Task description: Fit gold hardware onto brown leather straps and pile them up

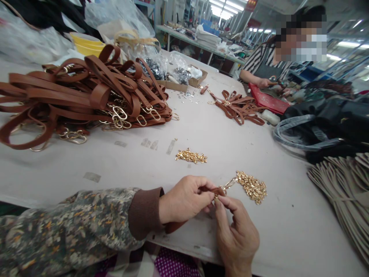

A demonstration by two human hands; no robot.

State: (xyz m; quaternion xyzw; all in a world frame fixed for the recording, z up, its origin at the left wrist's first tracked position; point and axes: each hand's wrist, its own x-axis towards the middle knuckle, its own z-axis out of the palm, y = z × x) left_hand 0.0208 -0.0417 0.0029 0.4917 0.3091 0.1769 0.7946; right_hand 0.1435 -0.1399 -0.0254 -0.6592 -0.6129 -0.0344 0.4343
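My left hand [187, 198] is closed around the end of a brown leather strap [220, 190]. A gold metal clasp [230, 182] hangs from that end and lies on the table. Part of the same brown strap shows under my left wrist. My right hand [238, 236] pinches thumb and forefinger together against the strap end, on a tiny gold piece of hardware [215, 196] mostly hidden by the fingertips. Just beyond the hands lies a pile of small gold fittings [252, 187]. A second pile of small gold pieces [191, 156] sits farther back.
A big heap of brown straps with gold clasps [115, 92] covers the left. A smaller strap bunch [236, 107] lies at the back, near a red item [268, 99]. Grey strips [343, 192] and black bags [314, 123] are at right. A co-worker [265, 61] sits opposite.
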